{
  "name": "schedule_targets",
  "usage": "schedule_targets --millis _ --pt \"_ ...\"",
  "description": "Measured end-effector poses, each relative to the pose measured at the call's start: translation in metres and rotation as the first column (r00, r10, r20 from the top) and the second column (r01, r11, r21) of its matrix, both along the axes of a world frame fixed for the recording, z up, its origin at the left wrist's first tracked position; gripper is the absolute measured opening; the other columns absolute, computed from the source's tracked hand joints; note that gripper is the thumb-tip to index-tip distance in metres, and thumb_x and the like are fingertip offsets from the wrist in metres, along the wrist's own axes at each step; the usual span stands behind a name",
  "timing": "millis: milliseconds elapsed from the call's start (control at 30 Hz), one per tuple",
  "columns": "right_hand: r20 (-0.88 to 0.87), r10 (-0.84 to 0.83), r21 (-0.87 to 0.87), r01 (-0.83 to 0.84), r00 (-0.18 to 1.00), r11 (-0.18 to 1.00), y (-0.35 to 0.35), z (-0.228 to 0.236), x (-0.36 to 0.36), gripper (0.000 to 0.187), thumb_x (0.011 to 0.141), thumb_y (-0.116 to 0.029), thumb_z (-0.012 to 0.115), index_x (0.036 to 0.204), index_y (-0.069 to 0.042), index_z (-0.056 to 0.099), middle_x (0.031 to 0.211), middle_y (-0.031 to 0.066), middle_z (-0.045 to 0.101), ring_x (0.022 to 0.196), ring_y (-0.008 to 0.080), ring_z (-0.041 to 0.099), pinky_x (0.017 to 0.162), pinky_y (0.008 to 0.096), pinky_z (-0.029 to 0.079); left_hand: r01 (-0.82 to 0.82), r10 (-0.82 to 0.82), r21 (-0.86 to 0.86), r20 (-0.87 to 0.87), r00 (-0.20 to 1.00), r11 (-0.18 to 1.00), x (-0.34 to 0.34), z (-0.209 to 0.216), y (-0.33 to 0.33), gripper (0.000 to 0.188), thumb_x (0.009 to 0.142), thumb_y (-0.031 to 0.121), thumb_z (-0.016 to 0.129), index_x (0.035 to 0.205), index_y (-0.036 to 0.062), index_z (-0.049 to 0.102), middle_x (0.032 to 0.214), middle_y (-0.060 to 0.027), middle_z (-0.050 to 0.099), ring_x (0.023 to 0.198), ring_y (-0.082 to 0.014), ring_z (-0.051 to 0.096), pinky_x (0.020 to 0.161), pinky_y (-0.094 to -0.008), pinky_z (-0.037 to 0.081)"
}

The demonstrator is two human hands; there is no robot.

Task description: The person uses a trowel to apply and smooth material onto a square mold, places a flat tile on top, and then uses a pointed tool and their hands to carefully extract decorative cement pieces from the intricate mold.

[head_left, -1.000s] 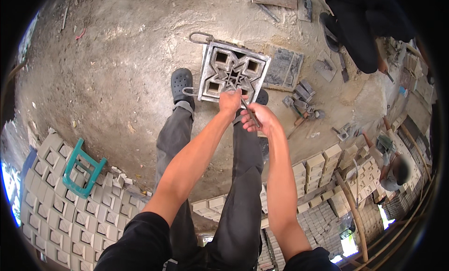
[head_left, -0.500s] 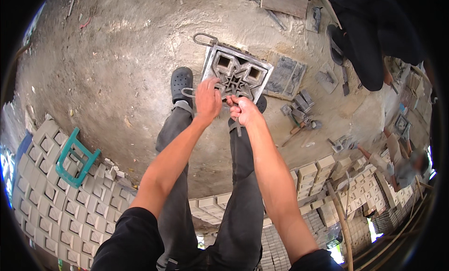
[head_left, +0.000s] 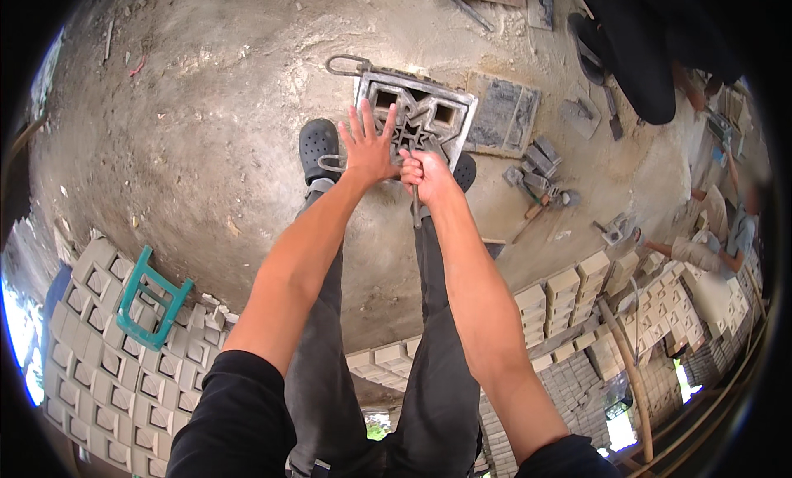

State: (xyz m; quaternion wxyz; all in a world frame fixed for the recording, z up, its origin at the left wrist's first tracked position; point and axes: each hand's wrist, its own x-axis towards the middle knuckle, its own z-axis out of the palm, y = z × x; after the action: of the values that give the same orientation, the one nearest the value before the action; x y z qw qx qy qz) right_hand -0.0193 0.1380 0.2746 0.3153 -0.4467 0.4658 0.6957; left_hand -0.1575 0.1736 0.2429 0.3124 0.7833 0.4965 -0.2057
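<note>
Between my feet lies a square metal mould (head_left: 419, 113), with square openings and a star pattern of thin walls. One loop handle (head_left: 346, 64) juts out at its far left corner, and another (head_left: 332, 164) at its near left. My left hand (head_left: 369, 155) is spread, palm down, over the mould's near left part, fingers apart and holding nothing. At the mould's near edge, my right hand (head_left: 427, 177) is closed around a thin metal tool (head_left: 416, 210). The tool's lower end points toward me; the fist hides part of it, so its exact kind is unclear.
A flat grey panel (head_left: 499, 119) lies right of the mould, with several hand tools (head_left: 540, 185) nearby. A person in dark trousers (head_left: 631, 57) is at upper right; another (head_left: 722, 247) is farther right. A teal stool (head_left: 151, 301) stands by stacked blocks (head_left: 115, 379) at left.
My left hand has opened, its fingers now spread over the mould. My right hand has stayed near the mould's near edge, and its tool now stands more in line with my forearm.
</note>
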Motion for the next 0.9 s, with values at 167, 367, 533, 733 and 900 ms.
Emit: schedule_targets --millis 167,367,533,733,900 --pt "0.084 0.090 -0.064 -0.085 0.992 0.994 0.004 -0.003 -0.012 0.031 0.105 -0.031 0.039 0.094 -0.005 0.050 0.052 -0.0045 0.032 0.039 0.0072 0.026 0.034 0.0233 0.022 0.006 -0.007 -0.027 -0.054 0.999 1.000 0.009 -0.001 -0.003 0.102 0.082 0.049 0.065 0.156 0.0309 -0.003 0.155 -0.0355 -0.009 0.140 -0.0600 -0.009 0.104 -0.0771 0.004" --pt "0.139 0.168 -0.088 -0.157 0.976 0.984 0.015 0.001 -0.015 0.023 0.100 -0.015 0.037 0.079 -0.009 0.043 0.052 -0.0044 0.029 0.038 0.0070 0.022 0.033 0.0241 0.016 -0.100 0.098 -0.060 -0.036 0.995 0.993 0.011 -0.002 -0.001 0.101 0.080 0.051 0.067 0.155 0.0378 -0.001 0.155 -0.0324 -0.015 0.141 -0.0579 -0.014 0.106 -0.0744 0.000" --pt "0.152 0.081 -0.088 -0.068 0.985 0.994 0.014 0.004 -0.020 0.028 0.100 -0.014 0.037 0.072 -0.010 0.038 0.052 -0.0034 0.029 0.037 0.0072 0.023 0.033 0.0237 0.016 -0.170 0.170 -0.078 0.002 0.985 0.982 0.008 0.001 -0.001 0.102 0.079 0.053 0.067 0.154 0.0404 -0.001 0.157 -0.0298 -0.014 0.141 -0.0562 -0.015 0.108 -0.0710 -0.004" --pt "-0.029 -0.324 -0.121 0.318 0.946 0.940 0.000 0.005 -0.016 0.031 0.102 -0.017 0.038 0.072 -0.008 0.042 0.053 -0.0037 0.030 0.037 0.0068 0.022 0.032 0.0221 0.017 -0.180 0.178 -0.104 -0.030 0.984 0.978 0.013 0.001 0.000 0.106 0.076 0.055 0.070 0.154 0.0403 -0.001 0.158 -0.0277 -0.013 0.143 -0.0535 -0.014 0.110 -0.0692 -0.005" --pt "-0.087 -0.342 -0.139 0.328 0.936 0.934 -0.001 0.012 -0.014 0.031 0.101 -0.017 0.035 0.071 -0.010 0.041 0.050 -0.0052 0.027 0.036 0.0060 0.022 0.031 0.0219 0.014 -0.202 0.204 -0.048 0.037 0.978 0.978 0.009 -0.001 -0.002 0.109 0.072 0.052 0.075 0.155 0.0378 0.005 0.159 -0.0259 -0.008 0.144 -0.0528 -0.010 0.111 -0.0680 -0.001"
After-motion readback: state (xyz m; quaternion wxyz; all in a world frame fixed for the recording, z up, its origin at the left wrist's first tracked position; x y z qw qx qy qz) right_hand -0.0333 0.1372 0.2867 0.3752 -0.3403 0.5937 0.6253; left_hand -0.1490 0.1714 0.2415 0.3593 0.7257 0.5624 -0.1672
